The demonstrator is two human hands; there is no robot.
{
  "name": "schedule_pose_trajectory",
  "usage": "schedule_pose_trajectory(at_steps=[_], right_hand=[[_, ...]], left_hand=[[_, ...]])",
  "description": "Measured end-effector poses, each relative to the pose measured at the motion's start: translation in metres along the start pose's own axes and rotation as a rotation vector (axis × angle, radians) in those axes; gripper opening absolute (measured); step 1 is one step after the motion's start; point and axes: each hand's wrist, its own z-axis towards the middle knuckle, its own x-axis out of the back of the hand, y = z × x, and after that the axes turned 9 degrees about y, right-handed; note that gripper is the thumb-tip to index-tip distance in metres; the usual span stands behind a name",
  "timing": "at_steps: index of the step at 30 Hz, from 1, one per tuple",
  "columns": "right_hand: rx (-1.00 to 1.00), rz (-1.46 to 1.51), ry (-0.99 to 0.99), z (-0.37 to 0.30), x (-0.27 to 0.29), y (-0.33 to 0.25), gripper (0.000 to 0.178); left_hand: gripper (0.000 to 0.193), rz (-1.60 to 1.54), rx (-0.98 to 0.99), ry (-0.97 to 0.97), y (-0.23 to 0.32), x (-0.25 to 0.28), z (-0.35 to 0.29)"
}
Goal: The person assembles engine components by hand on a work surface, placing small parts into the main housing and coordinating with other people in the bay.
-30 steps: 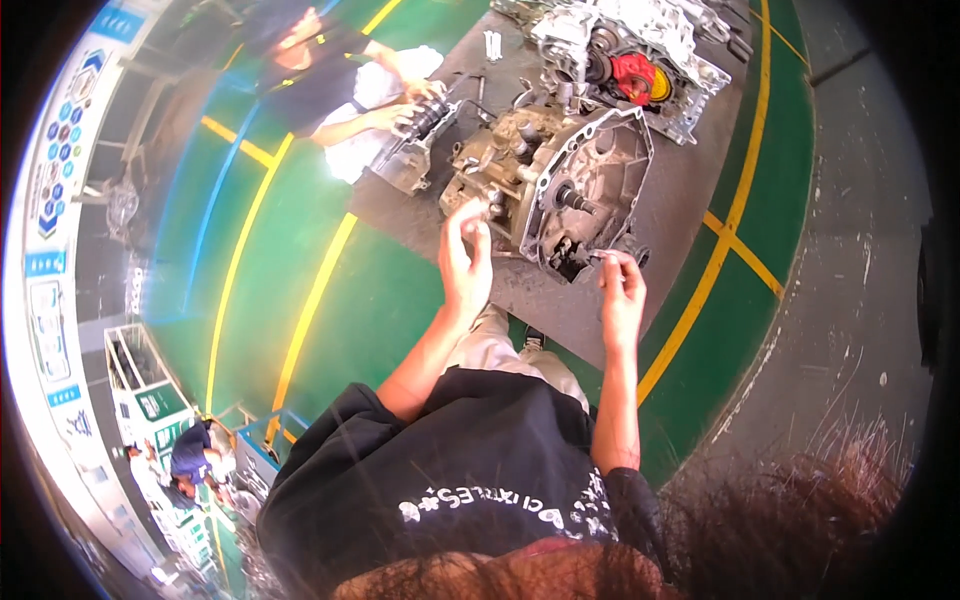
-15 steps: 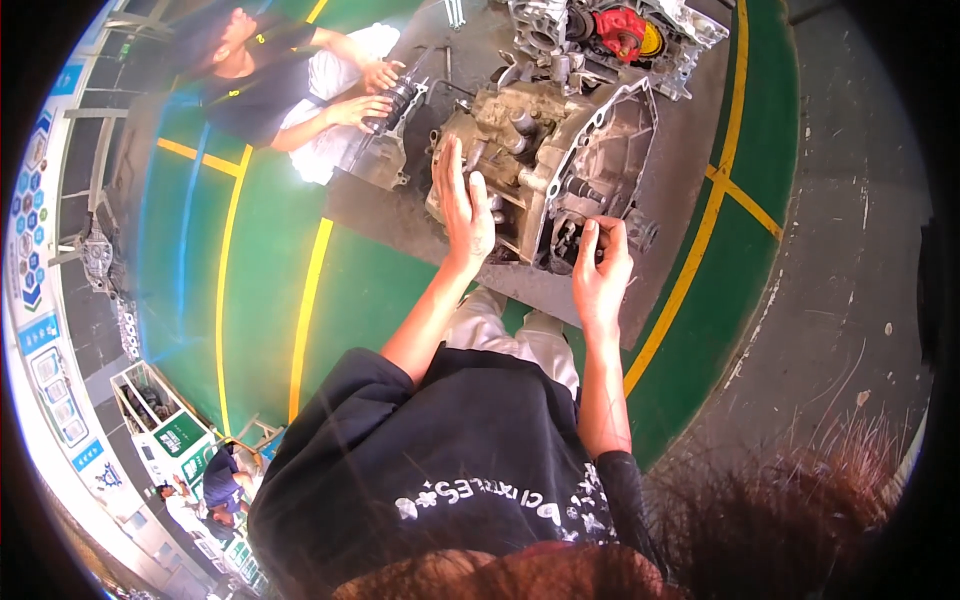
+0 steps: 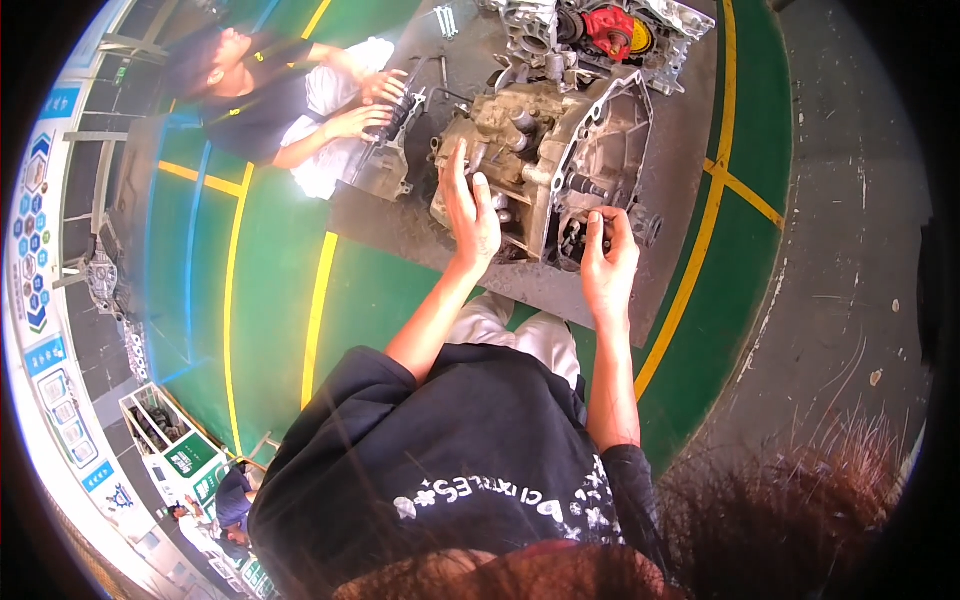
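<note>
A grimy, tan-grey cast-metal gearbox housing (image 3: 545,165) lies on a dark grey mat (image 3: 660,260) spread over the green floor (image 3: 270,290) with its yellow lines, and everything else is placed from that housing. The person's left hand (image 3: 470,212) rests on the near left side of the housing, palm against the metal and fingers (image 3: 458,165) stretched out flat and slightly spread, gripping nothing. The right hand (image 3: 608,255) is at the near right edge of the housing, just below the wide bell-shaped opening, with its fingers curled together around a small dark part (image 3: 592,232) at the housing's lower rim; the view is too small to tell whether that part is a loose piece or fixed to the casting. Beyond the housing, on the far side of the mat, sits a second silver-grey metal assembly with a red round part (image 3: 610,25) in its middle. To the left of the housing a smaller grey metal unit (image 3: 385,165) lies on the same mat, and another person in a dark shirt (image 3: 255,100) crouches beside it with both hands on its upper end. Below the housing, toward the wearer, the person's own pale trousers (image 3: 520,330) and black printed top (image 3: 460,470) fill the lower view.
</note>
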Motion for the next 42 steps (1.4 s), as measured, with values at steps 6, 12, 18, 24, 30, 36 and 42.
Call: schedule_pose_trajectory(at_steps=[6,12,18,24,30,36,42], right_hand=[[-0.122,-0.069,-0.011,-0.006,-0.011,0.02,0.022],[-0.01,-0.296,-0.016,0.008,-0.001,0.0,0.024],[0.324,-0.343,-0.074,-0.001,0.006,0.003,0.006],[0.947,-0.513,-0.174,0.007,0.015,0.013,0.025],[1.086,-0.505,-0.353,0.06,0.033,0.004,0.028],[0.556,-0.306,-0.485,0.076,0.018,0.01,0.009],[-0.137,-0.132,-0.802,0.078,0.028,0.033,0.022]], left_hand=[[0.044,0.014,-0.043,0.019,-0.001,0.001,0.001],[0.046,-0.048,0.002,-0.008,0.0,0.0,0.0],[0.047,-0.03,-0.001,0.0,-0.002,0.002,-0.001],[0.047,-0.057,0.016,0.002,-0.005,0.001,-0.001],[0.046,-0.041,-0.006,0.005,-0.008,0.002,-0.002],[0.043,0.002,-0.017,0.03,-0.008,0.002,-0.003],[0.044,-0.045,0.003,0.017,-0.008,0.0,-0.004]])
